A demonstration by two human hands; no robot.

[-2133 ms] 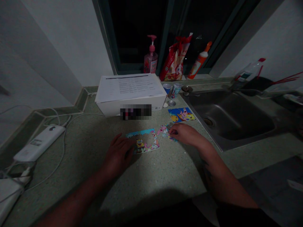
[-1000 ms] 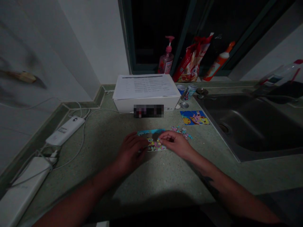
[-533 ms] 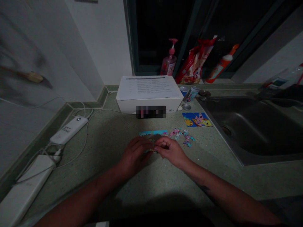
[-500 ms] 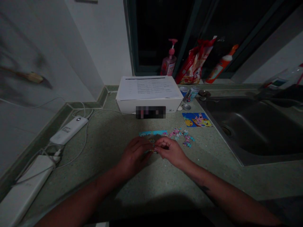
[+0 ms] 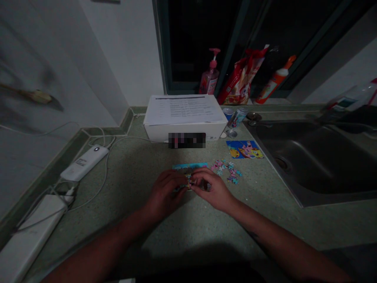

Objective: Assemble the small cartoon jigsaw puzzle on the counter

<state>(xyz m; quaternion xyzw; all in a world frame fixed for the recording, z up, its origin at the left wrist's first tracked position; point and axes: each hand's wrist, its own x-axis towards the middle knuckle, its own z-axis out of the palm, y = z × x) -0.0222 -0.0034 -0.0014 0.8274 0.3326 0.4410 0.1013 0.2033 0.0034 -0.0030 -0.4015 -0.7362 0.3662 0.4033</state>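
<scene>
My left hand (image 5: 169, 188) and my right hand (image 5: 212, 186) meet over the middle of the counter, fingertips closed on a few joined jigsaw puzzle pieces (image 5: 189, 182) between them. The fingers hide much of these pieces. Just behind the hands lies a light-blue strip of assembled puzzle (image 5: 188, 166), partly covered by the fingers. To the right of my right hand is a scatter of loose pink and blue puzzle pieces (image 5: 226, 169). Farther right, beside the sink, lies a blue picture card (image 5: 245, 149) with yellow and pink cartoon figures.
A white box (image 5: 185, 131) with a printed sheet on top stands behind the hands. Cans (image 5: 237, 117) stand to its right, near the sink (image 5: 324, 157). On the left lie a white power bank (image 5: 85, 162), cables and a power strip (image 5: 38, 228). Bottles and a red bag (image 5: 240, 80) line the sill.
The fingers of my right hand have shifted and spread slightly over the held puzzle pieces, so more of them shows between the hands. The surrounding objects stay put.
</scene>
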